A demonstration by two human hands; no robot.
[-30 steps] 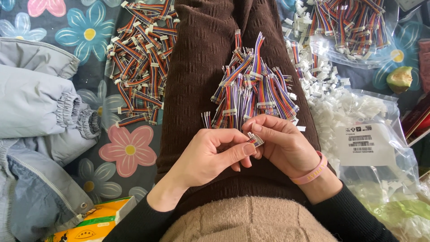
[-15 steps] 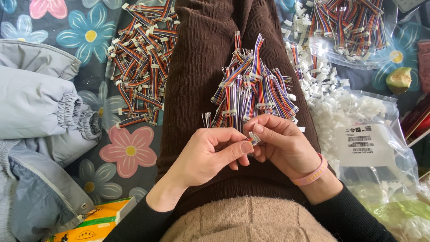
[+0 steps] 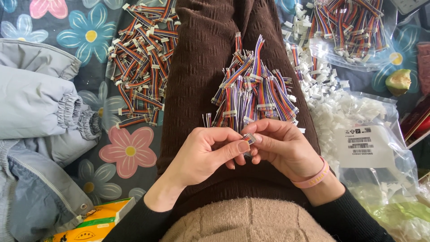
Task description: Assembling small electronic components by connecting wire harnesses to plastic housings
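head view, looking down onto the person's lap: both hands meet over the brown ribbed skirt (image 3: pixel 201 67), working one small piece between them. the left hand (image 3: pixel 201 154) is pinched, thumb and forefinger closed on the end of a small white connector housing (image 3: pixel 249 138) with a short multicoloured wire lead. the right hand (image 3: pixel 284 148) is curled around the same piece from the other side, fingertips pressed on it; how far the wire sits in the housing cannot be told, as the fingers cover the joint. a pink wristband (image 3: pixel 313 179) sits on the right wrist.

just beyond the hands, on the skirt, lies a pile of rainbow ribbon leads (image 3: pixel 253 89). a second heap of leads (image 3: pixel 143 58) lies well to the left on the flowered blanket (image 3: pixel 127 150). to the right, a clear bag of white plastic housings (image 3: pixel 358 121) lies open, more loose housings spilling near it, and a further bag of leads (image 3: pixel 354 27) lies beyond.

judgement: the step in hand appears to be mating one lead to one housing. the next move would call for a firm, straight press with both hands, keeping the pins aligned, since a skewed push could bend them.
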